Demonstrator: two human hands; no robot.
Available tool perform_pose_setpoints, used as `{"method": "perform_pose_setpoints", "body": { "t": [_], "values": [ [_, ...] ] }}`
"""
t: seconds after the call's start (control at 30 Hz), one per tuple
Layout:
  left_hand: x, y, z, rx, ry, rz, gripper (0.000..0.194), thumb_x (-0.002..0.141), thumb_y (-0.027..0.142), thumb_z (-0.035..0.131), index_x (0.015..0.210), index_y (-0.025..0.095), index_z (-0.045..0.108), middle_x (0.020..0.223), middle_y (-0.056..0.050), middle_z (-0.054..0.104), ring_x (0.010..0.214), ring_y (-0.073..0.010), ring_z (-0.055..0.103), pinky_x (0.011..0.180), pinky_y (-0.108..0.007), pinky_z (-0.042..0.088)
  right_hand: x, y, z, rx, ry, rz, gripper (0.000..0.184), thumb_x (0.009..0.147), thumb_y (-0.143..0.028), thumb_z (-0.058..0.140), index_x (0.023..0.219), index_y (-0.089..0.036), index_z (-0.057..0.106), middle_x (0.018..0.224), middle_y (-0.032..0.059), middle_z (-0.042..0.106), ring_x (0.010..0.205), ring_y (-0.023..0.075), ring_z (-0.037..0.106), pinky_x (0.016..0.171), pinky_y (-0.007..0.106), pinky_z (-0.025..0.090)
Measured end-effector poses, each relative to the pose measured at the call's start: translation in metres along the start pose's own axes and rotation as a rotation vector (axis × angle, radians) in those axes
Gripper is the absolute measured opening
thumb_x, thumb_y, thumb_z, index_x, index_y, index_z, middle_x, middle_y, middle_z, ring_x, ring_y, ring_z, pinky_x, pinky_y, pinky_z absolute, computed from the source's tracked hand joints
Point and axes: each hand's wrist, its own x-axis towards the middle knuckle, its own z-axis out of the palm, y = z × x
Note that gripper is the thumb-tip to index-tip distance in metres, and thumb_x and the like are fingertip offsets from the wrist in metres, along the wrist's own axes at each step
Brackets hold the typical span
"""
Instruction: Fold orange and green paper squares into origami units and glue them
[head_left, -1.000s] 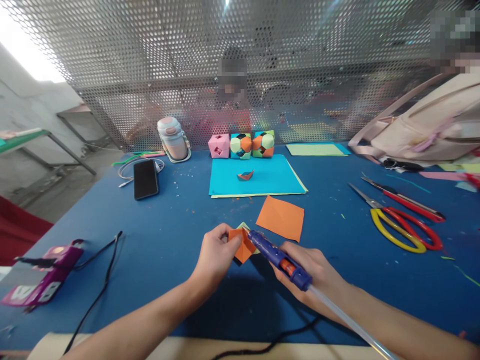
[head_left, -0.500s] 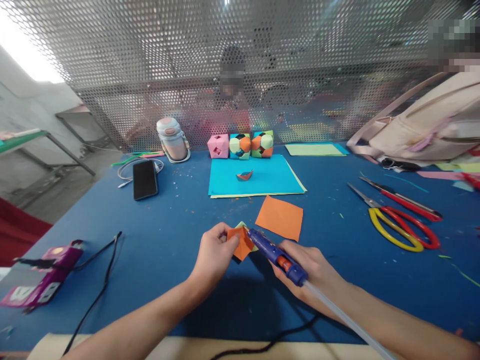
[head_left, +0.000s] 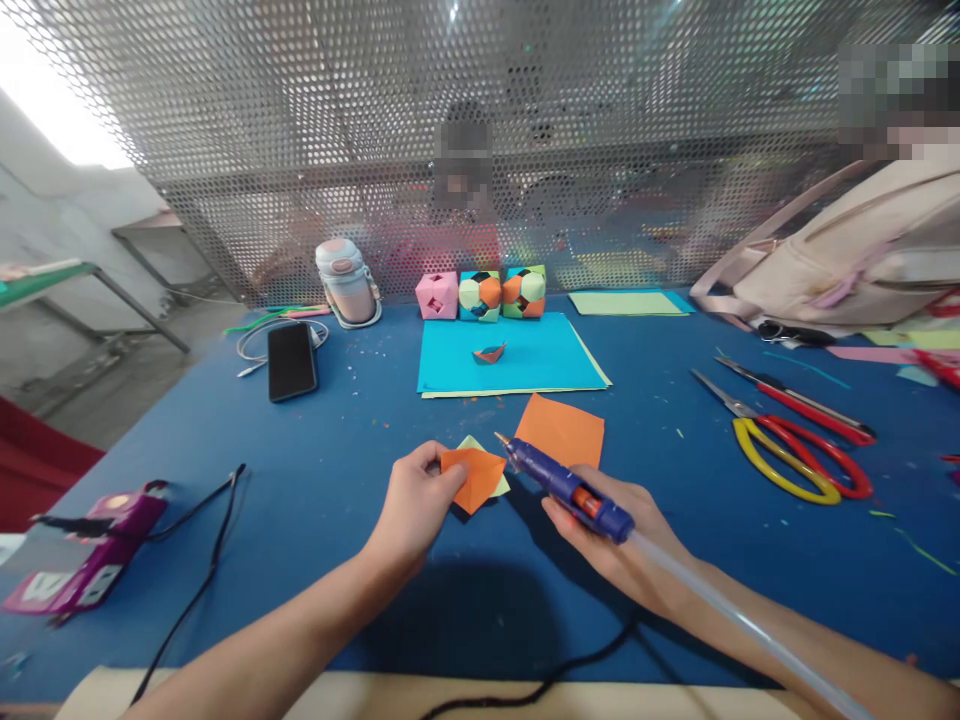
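My left hand [head_left: 411,502] pinches a small folded orange and pale green paper piece [head_left: 472,476] just above the blue table. My right hand [head_left: 622,545] grips a blue hot glue gun [head_left: 562,486] with a clear glue stick trailing out of its back. The gun's metal tip sits a little to the right of the folded piece, not touching it. A flat orange paper square [head_left: 561,431] lies on the table just behind the gun.
A cyan sheet [head_left: 517,355] with a tiny folded piece lies further back, with three paper cubes [head_left: 481,293] behind it. Scissors [head_left: 795,450] lie at right, a phone [head_left: 291,360] and bottle [head_left: 343,281] at left, a purple device [head_left: 90,550] with black cord near left. A perforated metal screen closes the back.
The glue gun's tip has drawn back to the right, off the folded piece. My left hand has turned the piece flatter and shifted it slightly left.
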Motion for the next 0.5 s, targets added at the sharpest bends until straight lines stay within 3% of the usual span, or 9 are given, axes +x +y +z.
{"method": "perform_pose_setpoints", "body": {
  "t": [0.1, 0.17, 0.27, 0.5],
  "values": [
    [-0.002, 0.01, -0.006, -0.087, 0.01, -0.01, 0.019, 0.062, 0.026, 0.067, 0.059, 0.015, 0.053, 0.054, 0.004, 0.052, 0.051, -0.0078, 0.047, 0.048, -0.018, 0.034, 0.008, 0.003, 0.001, 0.08, -0.037, 0.25, 0.025, 0.082, -0.043, 0.053, 0.077, -0.019, 0.06, 0.066, 0.0015, 0.064, 0.059, 0.0171, 0.061, 0.055, 0.025, 0.048],
    [-0.004, 0.017, -0.009, -0.15, 0.022, -0.022, 0.019, 0.062, 0.026, 0.069, 0.062, 0.015, 0.054, 0.055, 0.004, 0.054, 0.05, -0.0077, 0.048, 0.047, -0.017, 0.036, 0.016, 0.005, 0.005, 0.128, -0.091, 0.318, 0.031, 0.082, -0.047, 0.052, 0.086, -0.019, 0.065, 0.078, 0.0034, 0.069, 0.074, 0.0222, 0.065, 0.066, 0.03, 0.051],
    [-0.009, 0.025, -0.011, -0.217, 0.025, -0.009, 0.019, 0.061, 0.025, 0.071, 0.063, 0.014, 0.055, 0.056, 0.004, 0.055, 0.051, -0.007, 0.05, 0.048, -0.016, 0.038, 0.026, 0.007, 0.014, 0.164, -0.18, 0.284, 0.035, 0.084, -0.047, 0.05, 0.097, -0.019, 0.067, 0.089, 0.0045, 0.07, 0.085, 0.0256, 0.064, 0.075, 0.035, 0.05],
    [-0.026, 0.03, -0.009, -0.26, -0.056, -0.052, 0.024, 0.061, 0.027, 0.072, 0.06, 0.015, 0.051, 0.056, 0.003, 0.057, 0.051, -0.0075, 0.052, 0.048, -0.017, 0.04, 0.029, 0.01, 0.02, 0.057, -0.19, 0.102, 0.029, 0.086, -0.041, 0.052, 0.095, -0.016, 0.064, 0.09, 0.0071, 0.065, 0.083, 0.0235, 0.058, 0.076, 0.035, 0.047]
  ]
}}
